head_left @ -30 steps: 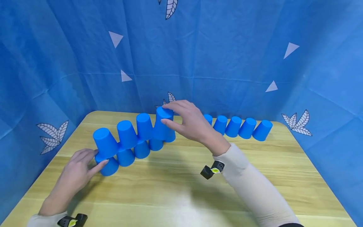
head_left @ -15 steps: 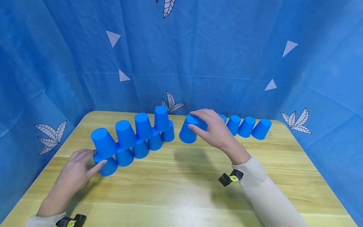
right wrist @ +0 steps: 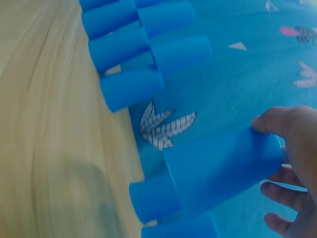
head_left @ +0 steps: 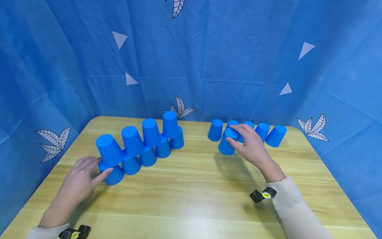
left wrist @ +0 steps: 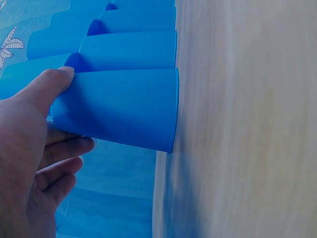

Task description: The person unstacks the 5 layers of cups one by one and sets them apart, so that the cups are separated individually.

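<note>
Right hand (head_left: 253, 146) and held cup (head_left: 226, 146) farther right

Blue fabric backdrop (head_left: 203, 49) is pretty creased, wrapping from 9 o'clock through 12 to 3, white triangles (head_left: 120, 39) around 10 and 2, plus leaf prints (head_left: 180, 105). Yellowish wood-grain counter (head_left: 167, 196), kinda shiny glare (head_left: 197, 227) at 6.

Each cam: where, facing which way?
Head: on head, facing forward-down over pale wooden table; left hand, right hand, sleeves show.
Left wrist: worn there, faces the blue tapered plastic-looking lower end cup; left hand shows.
Right wrist: worn there, faces the held blue tapered cup; right hand shows.
Head and right wrist share the held cup and blue cup stack.
</note>
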Tool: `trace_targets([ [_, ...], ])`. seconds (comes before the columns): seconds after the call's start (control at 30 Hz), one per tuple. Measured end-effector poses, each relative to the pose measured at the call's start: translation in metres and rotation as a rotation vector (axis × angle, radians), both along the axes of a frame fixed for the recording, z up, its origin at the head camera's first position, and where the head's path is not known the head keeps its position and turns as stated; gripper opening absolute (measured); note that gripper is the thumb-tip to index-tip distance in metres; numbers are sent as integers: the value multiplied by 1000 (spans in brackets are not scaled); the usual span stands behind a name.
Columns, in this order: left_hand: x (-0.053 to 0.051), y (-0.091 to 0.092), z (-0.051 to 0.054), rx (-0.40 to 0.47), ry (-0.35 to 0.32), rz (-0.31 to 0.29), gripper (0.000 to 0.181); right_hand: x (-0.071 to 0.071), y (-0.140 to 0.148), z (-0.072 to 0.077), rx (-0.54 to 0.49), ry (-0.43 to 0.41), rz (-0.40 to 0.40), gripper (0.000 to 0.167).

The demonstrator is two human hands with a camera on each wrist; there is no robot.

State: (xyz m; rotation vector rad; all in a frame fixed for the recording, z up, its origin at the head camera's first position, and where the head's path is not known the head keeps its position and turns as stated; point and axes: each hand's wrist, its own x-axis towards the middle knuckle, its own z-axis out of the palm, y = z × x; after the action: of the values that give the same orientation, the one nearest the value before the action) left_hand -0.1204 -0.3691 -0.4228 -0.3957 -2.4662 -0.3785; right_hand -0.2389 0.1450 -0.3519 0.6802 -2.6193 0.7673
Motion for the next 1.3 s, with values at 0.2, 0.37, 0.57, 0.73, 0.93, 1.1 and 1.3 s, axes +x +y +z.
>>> trace_targets([
  [0.2, 1, 0, 1, -4, 13, -9, 54, 0, 22, -13, 7, -5, -70, 53],
  [0.37, 0, -1, 1, -16, 40, -33, 55, 1, 38, -19, -5, -36, -143, 52],
  [0.57, 1, 0, 0, -8, 24, -20, 53, 0, 56, -20, -15, -69, -192, 51],
  [0.73, 0, 0, 0, -5, 24, -15, 54, -2, 69, -20, -17, -87, -231, 52],
  [0.93, -1, 0, 2, -12, 20, -21, 54, -3, 90, -19, -15, -131, -319, 54],
  [1.1, -2, -1, 2, -16, 20, -20, 53, -7, 106, -18, -21, -160, -388, 56],
  [1.3, -1, -1, -1, -18, 14, -8, 53, -9, 121, -20, -24, -211, -428, 59],
])
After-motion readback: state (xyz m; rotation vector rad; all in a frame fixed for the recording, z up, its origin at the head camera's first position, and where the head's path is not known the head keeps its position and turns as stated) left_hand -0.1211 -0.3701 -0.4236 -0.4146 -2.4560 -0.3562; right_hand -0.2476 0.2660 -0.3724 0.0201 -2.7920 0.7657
